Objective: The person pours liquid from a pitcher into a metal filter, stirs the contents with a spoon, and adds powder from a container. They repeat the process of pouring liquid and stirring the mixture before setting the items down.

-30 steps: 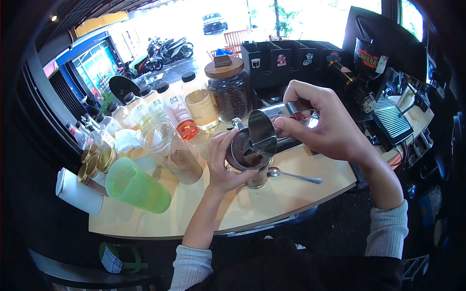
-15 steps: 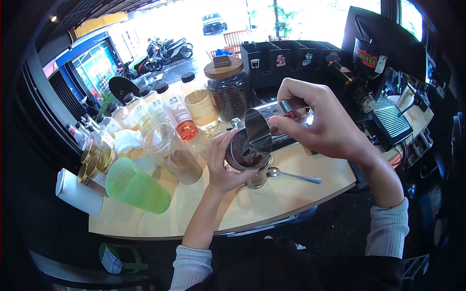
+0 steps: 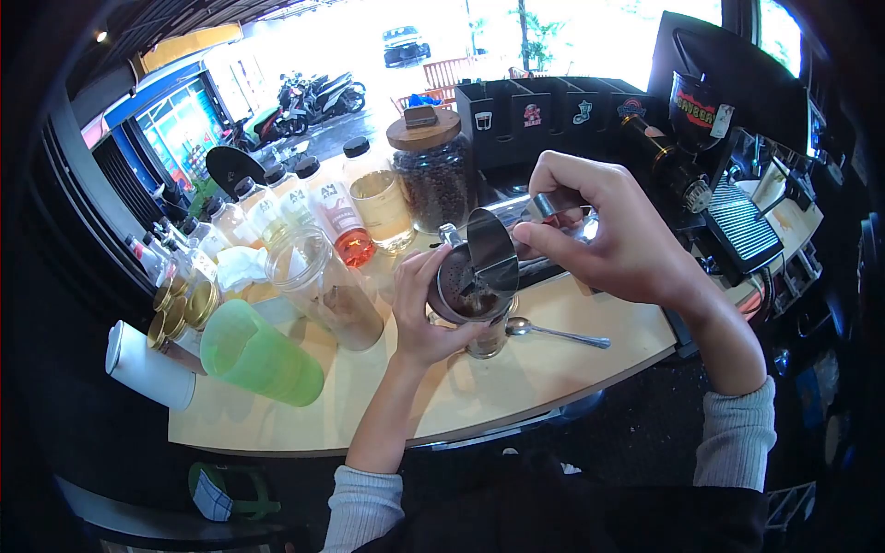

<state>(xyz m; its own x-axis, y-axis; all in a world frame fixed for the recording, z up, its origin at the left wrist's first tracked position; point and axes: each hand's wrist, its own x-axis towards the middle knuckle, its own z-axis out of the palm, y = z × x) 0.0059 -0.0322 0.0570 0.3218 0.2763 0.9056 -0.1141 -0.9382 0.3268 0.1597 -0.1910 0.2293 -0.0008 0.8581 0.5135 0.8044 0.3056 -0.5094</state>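
Observation:
My left hand [image 3: 426, 309] is wrapped round a metal filter cup [image 3: 450, 293] holding dark wet coffee, which sits over a glass [image 3: 489, 341] on the counter. Above it on the right, my right hand [image 3: 599, 226] pinches the end of a metal utensil whose round, shiny disc [image 3: 493, 251] is tilted over the cup's mouth. The disc's lower edge reaches into the opening. A spoon [image 3: 558, 333] lies just right of the glass.
On the wooden counter [image 3: 442, 405] stand a green pitcher [image 3: 261, 355], a white tumbler [image 3: 150, 364], a clear container [image 3: 327, 290], several bottles [image 3: 332, 212] and a jar of beans [image 3: 435, 175]. A black organizer [image 3: 553, 120] and a coffee grinder [image 3: 696, 115] stand behind.
My right hand and the disc have shifted very slightly to the right. My left hand keeps its hold on the cup.

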